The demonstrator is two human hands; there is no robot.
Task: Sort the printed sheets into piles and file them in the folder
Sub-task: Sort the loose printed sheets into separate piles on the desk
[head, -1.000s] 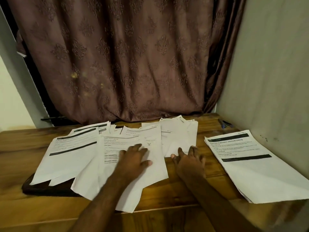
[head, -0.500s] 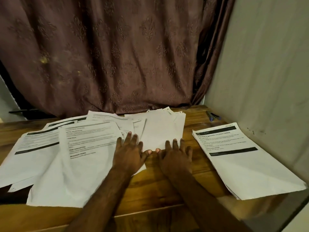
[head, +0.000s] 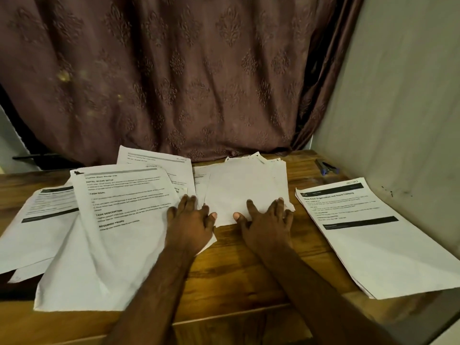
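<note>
Brown patterned curtain (head: pixel 174 70), pale wall (head: pixel 403 95) — wooden table (head: pixel 236 282)

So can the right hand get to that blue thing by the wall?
Probably yes. The right hand rests flat on the blank stack, and only bare table lies between it and the blue thing.

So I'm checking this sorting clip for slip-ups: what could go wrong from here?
The left piles overlap: the top printed sheet lies across others, so categories may get mixed. The right pile juts over the table edge and might slide off. The right hand presses only the blank-faced stack's near edge, so sheets may fan out.
</note>
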